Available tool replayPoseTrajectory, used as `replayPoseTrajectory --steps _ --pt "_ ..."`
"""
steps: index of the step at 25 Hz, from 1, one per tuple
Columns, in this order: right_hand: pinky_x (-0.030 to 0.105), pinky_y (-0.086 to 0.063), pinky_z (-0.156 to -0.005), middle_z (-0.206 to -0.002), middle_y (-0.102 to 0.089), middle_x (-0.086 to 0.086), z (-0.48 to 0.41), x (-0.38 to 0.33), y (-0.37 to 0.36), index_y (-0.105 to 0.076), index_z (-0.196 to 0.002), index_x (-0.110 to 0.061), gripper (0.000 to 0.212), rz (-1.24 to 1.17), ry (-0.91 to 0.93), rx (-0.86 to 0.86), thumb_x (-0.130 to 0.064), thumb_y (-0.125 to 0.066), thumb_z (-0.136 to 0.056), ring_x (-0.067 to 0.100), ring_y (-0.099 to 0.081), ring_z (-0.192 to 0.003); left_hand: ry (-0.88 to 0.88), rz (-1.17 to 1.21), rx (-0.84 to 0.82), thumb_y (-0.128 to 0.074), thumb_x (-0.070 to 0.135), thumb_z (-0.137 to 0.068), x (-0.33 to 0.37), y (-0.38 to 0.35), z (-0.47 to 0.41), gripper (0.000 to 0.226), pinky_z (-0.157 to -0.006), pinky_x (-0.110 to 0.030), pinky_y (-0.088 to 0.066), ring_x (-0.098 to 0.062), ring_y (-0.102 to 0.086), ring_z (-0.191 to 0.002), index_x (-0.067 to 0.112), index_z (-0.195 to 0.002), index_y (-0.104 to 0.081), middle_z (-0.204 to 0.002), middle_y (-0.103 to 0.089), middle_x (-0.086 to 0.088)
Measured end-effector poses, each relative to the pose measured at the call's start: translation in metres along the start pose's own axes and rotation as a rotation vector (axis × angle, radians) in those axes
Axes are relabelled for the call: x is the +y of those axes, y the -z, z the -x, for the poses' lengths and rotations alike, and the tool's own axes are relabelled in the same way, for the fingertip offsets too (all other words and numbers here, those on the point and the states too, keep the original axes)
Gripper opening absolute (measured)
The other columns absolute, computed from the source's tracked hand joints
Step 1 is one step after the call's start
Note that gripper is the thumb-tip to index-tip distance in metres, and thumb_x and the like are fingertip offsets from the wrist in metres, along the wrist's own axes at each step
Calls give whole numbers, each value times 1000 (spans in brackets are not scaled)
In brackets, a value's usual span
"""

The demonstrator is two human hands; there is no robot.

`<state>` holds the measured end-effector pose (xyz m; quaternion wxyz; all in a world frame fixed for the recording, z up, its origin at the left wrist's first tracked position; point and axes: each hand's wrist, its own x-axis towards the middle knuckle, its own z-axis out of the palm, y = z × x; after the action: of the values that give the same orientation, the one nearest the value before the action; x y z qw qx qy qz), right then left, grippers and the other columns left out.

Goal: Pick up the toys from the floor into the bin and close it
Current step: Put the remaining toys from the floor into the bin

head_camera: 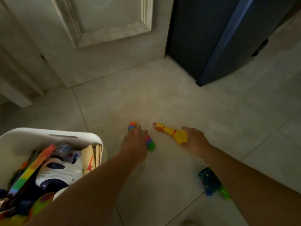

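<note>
Yellow rubber chicken (172,133) lies on the tiled floor (162,98), its fat end against the right hand (195,141). The fingers reach over that end, but I cannot tell whether they are closed on it. Just left of that hand, the rainbow-striped toy (150,145) lies under the left hand (135,144). Its fingers stretch fairly straight across the toy's middle, touching it but not wrapped round it, and a striped end sticks out on each side.

Each hand should probably curl fully under its toy before lifting: the chicken by its thick body rather than the thin neck, the striped toy at mid-length so neither end droops. Left of the left forearm, nearer the person than either grip, stands the white bin (48,132). It is heaped already, so both toys likely need placing, not tossing. Beside the right forearm lies a dark speckled toy (210,178). No lid shows.
</note>
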<state>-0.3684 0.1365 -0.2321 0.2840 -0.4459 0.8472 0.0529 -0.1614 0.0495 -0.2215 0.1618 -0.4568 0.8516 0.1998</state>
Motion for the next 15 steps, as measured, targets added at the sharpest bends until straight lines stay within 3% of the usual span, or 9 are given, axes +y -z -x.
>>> replayPoseTrajectory --steps 3,5,7,9,12,15 --pt "49 -12 -118 -163 -3 6 -11 7 -18 3 -154 -33 92 60 7 -76 -36 -61 -88 35 -4 -149 -9 -104 -1 -45 30 -93 7 -14 -27 74 -119 -50 -9 -30 7 -149 28 -154 -3 -162 10 -4" --pt "52 -11 -118 -163 2 4 -18 8 -22 7 -153 -35 94 54 -15 -104 -32 -61 -89 33 0 -149 -9 -141 -5 -41 36 -95 11 -20 -44 72 -119 -52 -6 -30 8 -149 29 -153 -1 -163 8 -4" --pt "52 -20 -115 -162 -5 6 -29 8 -26 6 -153 -33 92 46 -30 -88 -26 -60 -90 34 -10 -148 -4 -191 -26 -39 34 -96 9 -26 -52 67 -118 -51 -9 -30 1 -149 27 -153 -6 -162 -5 -6" --pt "46 -35 -108 -154 -20 11 -36 7 -31 1 -154 -28 87 80 -37 -32 -19 -57 -90 35 -29 -138 -10 -256 -38 -38 27 -96 5 -33 -53 55 -113 -49 -21 -30 -14 -146 24 -149 -23 -153 -27 -8" --pt "42 -44 -97 -142 -28 12 -39 5 -37 -10 -152 -20 82 149 -64 8 -22 -61 -88 33 -37 -127 16 -339 -19 -39 21 -97 1 -35 -48 36 -101 -46 -35 -29 -30 -135 20 -133 -43 -135 -44 -7" --pt "42 -46 -92 -134 -34 13 -37 4 -39 -18 -148 -20 75 154 -53 9 -23 -63 -87 33 -41 -123 45 -333 -51 -40 21 -97 0 -30 -49 34 -110 -48 -30 -30 -35 -131 15 -130 -48 -132 -48 -8"
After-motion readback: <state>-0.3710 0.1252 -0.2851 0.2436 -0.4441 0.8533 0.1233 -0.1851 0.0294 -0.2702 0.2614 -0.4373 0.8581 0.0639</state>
